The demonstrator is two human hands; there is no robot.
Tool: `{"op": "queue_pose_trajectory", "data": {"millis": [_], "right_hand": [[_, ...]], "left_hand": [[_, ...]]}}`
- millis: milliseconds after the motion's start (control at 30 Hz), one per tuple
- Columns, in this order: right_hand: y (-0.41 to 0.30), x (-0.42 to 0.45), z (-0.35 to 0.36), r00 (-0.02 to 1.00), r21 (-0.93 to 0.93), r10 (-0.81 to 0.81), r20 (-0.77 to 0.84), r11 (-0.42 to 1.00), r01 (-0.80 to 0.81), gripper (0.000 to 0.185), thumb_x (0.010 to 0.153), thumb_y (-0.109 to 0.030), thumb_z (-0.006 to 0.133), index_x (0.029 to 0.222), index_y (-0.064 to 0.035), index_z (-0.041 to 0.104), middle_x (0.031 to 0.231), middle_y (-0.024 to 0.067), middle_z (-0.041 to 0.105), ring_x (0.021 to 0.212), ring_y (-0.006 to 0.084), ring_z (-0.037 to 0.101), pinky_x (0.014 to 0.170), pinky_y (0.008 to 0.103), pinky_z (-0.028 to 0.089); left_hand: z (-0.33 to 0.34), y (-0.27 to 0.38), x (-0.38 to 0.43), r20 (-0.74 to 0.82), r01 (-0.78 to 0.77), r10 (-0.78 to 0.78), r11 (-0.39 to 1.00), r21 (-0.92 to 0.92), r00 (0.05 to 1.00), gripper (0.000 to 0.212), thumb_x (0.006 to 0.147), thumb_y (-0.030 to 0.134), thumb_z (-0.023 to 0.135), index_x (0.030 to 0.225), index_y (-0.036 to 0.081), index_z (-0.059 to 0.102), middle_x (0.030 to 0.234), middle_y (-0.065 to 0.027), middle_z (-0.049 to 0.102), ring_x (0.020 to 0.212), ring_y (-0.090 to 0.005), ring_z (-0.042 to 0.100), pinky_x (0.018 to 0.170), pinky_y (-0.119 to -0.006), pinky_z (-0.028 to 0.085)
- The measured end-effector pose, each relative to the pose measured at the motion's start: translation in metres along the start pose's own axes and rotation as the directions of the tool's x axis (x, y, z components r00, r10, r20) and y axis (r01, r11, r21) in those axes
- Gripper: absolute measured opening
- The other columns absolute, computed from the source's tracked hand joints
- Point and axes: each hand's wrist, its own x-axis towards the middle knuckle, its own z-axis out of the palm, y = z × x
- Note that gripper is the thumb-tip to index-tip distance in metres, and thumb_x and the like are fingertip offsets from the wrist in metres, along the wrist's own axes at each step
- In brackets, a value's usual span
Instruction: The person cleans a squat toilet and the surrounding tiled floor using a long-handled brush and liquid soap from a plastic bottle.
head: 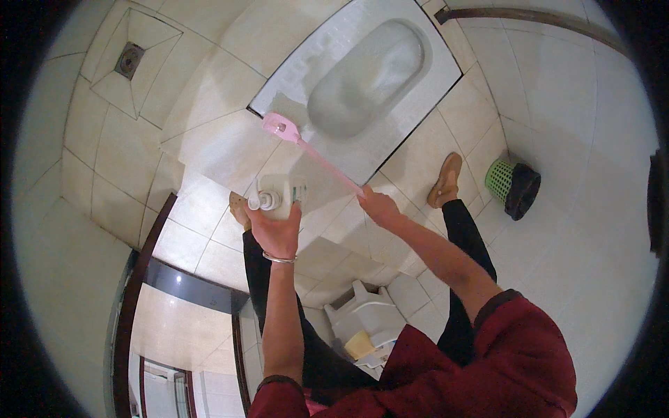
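Observation:
My left hand (275, 230) is closed around a translucent pump bottle (285, 189) with a white pump head. A label with writing is on the bottle's right side. In my right hand (381, 207) is the end of a long pink handle, which belongs to a pink toilet brush (281, 128). The brush's broad head is up and to the left, over the near left corner of a white squat toilet (402, 112). Whether the head touches the toilet's rim, I cannot tell. A wet-looking patch shows on the rim beside it.
A green mesh wastebasket (500, 180) with a black bag stands by the right wall. At upper left is a floor drain (129, 61). Behind me, a white plastic stool (366, 308) has a yellow cloth or sponge (359, 345) by it. A doorway with a dark sill (193, 277) lies lower left.

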Motion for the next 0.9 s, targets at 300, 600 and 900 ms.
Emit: {"op": "queue_pose_trajectory", "data": {"millis": [300, 600, 900], "right_hand": [[-0.053, 0.055, -0.046, 0.993, 0.135, -0.004, -0.115, 0.991, 0.019, 0.034, 0.085, -0.036, 0.036, 0.091, -0.0033, 0.045, 0.076, 0.0186, 0.058, 0.067, 0.0412, 0.055, 0.059, 0.0480, 0.043], [-0.021, 0.075, -0.056, 0.986, 0.277, 0.163, -0.041, 0.950, -0.146, 0.038, 0.084, -0.038, 0.039, 0.096, -0.0030, 0.048, 0.081, 0.0209, 0.058, 0.072, 0.0359, 0.056, 0.065, 0.0455, 0.044], [-0.017, 0.094, -0.113, 0.894, 0.501, 0.444, 0.065, 0.760, -0.414, 0.046, 0.084, -0.043, 0.034, 0.102, -0.0024, 0.046, 0.087, 0.0212, 0.056, 0.075, 0.0344, 0.056, 0.067, 0.0435, 0.044]], "left_hand": [[-0.002, -0.004, 0.001, -0.041, -0.016, 0.018, 0.999, 0.050, 0.999, 0.065, 0.053, 0.021, 0.073, 0.105, 0.001, 0.040, 0.090, -0.0166, 0.055, 0.083, -0.0314, 0.056, 0.073, -0.036, 0.044], [-0.010, 0.006, 0.007, 0.066, 0.106, -0.104, 0.994, -0.024, 0.992, 0.069, 0.053, 0.015, 0.074, 0.111, 0.001, 0.039, 0.100, -0.0148, 0.050, 0.093, -0.0280, 0.052, 0.080, -0.034, 0.042], [-0.013, 0.001, 0.005, 0.098, 0.116, -0.112, 0.992, -0.038, 0.989, 0.071, 0.053, 0.014, 0.073, 0.113, 0.002, 0.038, 0.109, -0.0181, 0.045, 0.099, -0.0314, 0.049, 0.084, -0.037, 0.040]]}}
